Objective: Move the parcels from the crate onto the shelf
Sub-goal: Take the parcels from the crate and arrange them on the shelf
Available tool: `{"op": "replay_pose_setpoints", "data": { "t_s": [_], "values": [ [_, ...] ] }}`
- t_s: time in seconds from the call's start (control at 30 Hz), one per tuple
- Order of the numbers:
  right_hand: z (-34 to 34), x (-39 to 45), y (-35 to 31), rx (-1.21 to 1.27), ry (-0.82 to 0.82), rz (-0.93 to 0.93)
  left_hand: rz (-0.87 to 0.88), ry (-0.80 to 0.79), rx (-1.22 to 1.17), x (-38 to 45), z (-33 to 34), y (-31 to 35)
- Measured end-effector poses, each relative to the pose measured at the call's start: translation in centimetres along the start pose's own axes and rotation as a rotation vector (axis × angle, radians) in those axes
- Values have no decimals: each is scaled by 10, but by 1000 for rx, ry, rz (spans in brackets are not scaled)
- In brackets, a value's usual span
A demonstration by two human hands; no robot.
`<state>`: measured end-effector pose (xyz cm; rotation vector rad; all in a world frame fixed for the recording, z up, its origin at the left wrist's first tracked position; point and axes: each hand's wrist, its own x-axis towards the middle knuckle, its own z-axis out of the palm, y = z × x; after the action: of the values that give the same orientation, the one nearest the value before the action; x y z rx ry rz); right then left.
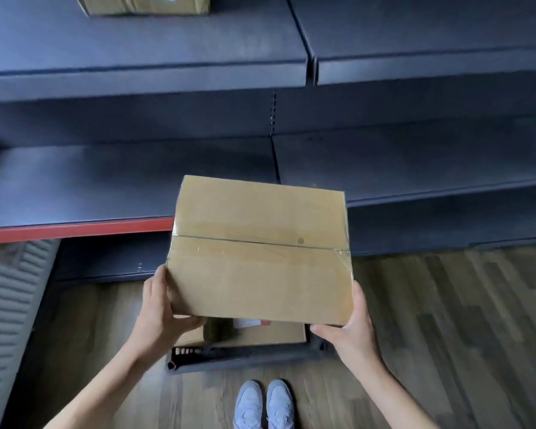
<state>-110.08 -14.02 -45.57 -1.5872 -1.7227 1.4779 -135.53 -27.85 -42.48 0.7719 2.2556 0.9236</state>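
A taped brown cardboard parcel point(260, 249) is held in the air above the dark crate point(245, 357) on the floor. My left hand point(161, 308) grips its near left corner and my right hand point(350, 326) grips its near right corner. Inside the crate, below the held box, another brown parcel point(260, 332) with a white and red label shows partly. The dark shelf unit point(136, 181) stands just beyond, with its lower board level with the parcel's far edge. Another parcel point(143, 4) sits on the upper shelf at the top left.
A red strip point(75, 230) runs along the lower left shelf edge. A grey ribbed object point(7, 305) stands at the left. Wooden floor point(446, 320) spreads to the right. My two pale shoes point(263, 404) stand just behind the crate.
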Motion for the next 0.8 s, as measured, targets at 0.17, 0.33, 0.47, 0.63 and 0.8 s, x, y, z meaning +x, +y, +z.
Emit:
{"op": "replay_pose_setpoints", "data": {
  "t_s": [0.17, 0.33, 0.47, 0.63, 0.8],
  "values": [
    [-40, -38, -79, 36, 17, -118, 115, 49, -7, -33, -52, 63],
    [-71, -72, -130, 14, 34, -224, 170, 121, -54, -67, -90, 107],
    [-88, -91, -161, 3, 44, -305, 257, 138, -58, -82, -114, 128],
    [-104, -100, -195, -29, 73, -342, 359, 152, -82, -92, -137, 154],
    [-118, -93, -229, -49, 95, -397, 390, 157, -122, -86, -153, 181]
  ]
}}
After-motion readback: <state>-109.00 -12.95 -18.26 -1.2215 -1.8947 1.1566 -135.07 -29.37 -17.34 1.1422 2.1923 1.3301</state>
